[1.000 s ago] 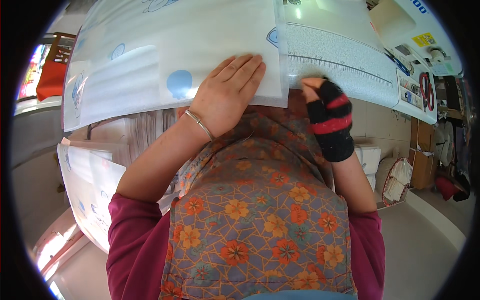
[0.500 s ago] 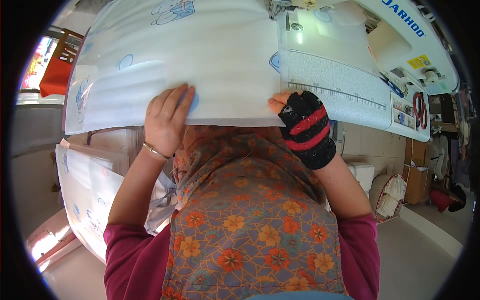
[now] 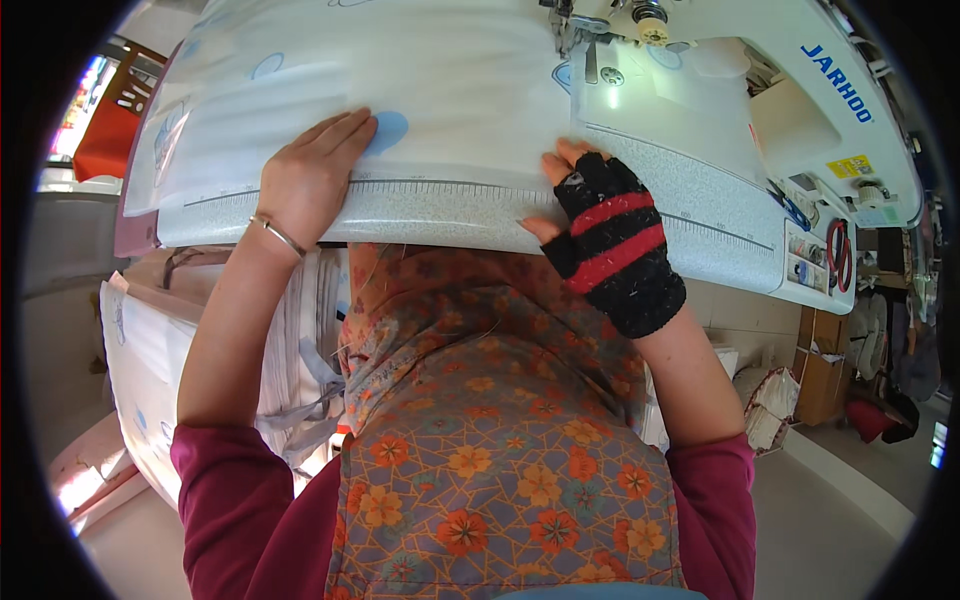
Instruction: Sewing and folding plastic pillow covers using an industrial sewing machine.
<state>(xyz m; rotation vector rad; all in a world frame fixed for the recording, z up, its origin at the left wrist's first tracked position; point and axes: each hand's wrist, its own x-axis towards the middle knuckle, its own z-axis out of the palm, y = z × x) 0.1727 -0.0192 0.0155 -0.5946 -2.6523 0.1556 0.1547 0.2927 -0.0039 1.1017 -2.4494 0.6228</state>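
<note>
A white fabric sheet (image 3: 440,90) with pale blue prints lies across the sewing table (image 3: 440,222). My bare left hand (image 3: 315,175) rests flat on it, fingers stretched beside a blue round print. At the sheet's near right corner is my right hand (image 3: 605,230), in a black fingerless glove with red stripes. Its fingertips touch the fabric edge, and the thumb stands apart over the table's printed ruler. Beyond the right hand, the sheet's right edge runs up to the needle area of the sewing machine (image 3: 820,90).
A tray (image 3: 806,258) with small parts is set into the table's right end, near red-handled scissors (image 3: 840,255) and blue-handled snips (image 3: 790,205). More printed white fabric (image 3: 150,370) hangs below the table at left. A cardboard box (image 3: 822,365) stands at right.
The sheet has slid away from me toward the machine, uncovering the table's front edge and ruler. Both hands moved forward with it, and my right thumb has come apart from the fingers.
</note>
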